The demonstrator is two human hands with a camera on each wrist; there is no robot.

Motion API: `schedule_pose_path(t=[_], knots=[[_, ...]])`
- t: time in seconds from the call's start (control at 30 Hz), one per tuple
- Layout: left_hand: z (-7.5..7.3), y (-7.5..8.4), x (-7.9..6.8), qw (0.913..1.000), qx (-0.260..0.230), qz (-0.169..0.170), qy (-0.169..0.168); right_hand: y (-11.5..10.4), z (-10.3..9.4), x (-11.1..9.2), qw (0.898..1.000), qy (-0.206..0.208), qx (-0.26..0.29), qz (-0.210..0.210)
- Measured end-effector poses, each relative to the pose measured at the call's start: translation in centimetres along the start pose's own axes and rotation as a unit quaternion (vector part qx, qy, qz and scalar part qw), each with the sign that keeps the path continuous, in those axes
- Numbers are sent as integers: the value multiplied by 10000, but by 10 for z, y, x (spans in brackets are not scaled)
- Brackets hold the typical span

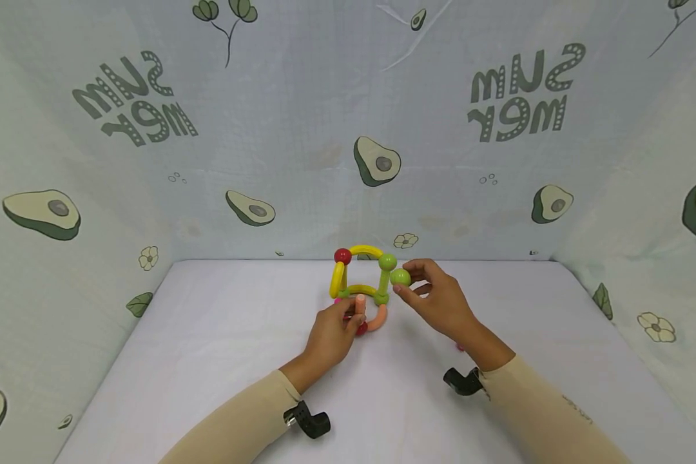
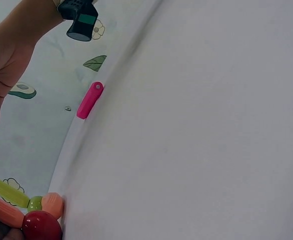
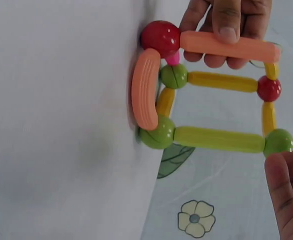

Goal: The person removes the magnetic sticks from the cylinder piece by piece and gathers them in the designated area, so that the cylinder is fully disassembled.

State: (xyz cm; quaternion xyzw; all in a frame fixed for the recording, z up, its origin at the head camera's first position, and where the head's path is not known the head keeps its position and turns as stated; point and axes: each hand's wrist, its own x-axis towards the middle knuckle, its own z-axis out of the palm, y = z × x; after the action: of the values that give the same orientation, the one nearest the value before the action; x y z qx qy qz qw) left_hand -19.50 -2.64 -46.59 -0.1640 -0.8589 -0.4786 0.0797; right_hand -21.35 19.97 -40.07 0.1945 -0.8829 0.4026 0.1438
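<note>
A frame of toy rods and balls stands on the white table, with a red ball (image 1: 343, 256), yellow rods (image 1: 365, 250) and a green rod (image 1: 384, 278) in it. My left hand (image 1: 330, 332) grips an upright orange rod (image 3: 231, 46), whose lower end meets another red ball (image 3: 160, 39) at the table. A curved orange rod (image 3: 145, 90) joins that ball to a green ball (image 3: 157, 132). Just right of the frame, my right hand (image 1: 441, 299) pinches a loose green ball (image 1: 401, 277) between thumb and fingers, close to the frame's upper green ball (image 1: 387, 261).
A pink rod (image 2: 90, 100) lies on the table (image 1: 209, 361) to the right, mostly behind my right wrist in the head view. Printed cloth (image 1: 301, 129) hangs behind the table and along both sides.
</note>
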Motion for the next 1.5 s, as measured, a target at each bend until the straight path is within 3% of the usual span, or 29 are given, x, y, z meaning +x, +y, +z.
schedule_pose_path(t=[0.3, 0.8, 1.5], knots=[[0, -1, 0, 10000, 61, 37, 6, 18, -15, 14, 9986, 27, -333, 421], [0, 1, 0, 10000, 89, -7, -27, 59, -13, 33, 9851, -271, -634, 1577], [0, -1, 0, 9999, 94, -39, -44, 98, -11, 53, 9681, -907, -205, 2329]])
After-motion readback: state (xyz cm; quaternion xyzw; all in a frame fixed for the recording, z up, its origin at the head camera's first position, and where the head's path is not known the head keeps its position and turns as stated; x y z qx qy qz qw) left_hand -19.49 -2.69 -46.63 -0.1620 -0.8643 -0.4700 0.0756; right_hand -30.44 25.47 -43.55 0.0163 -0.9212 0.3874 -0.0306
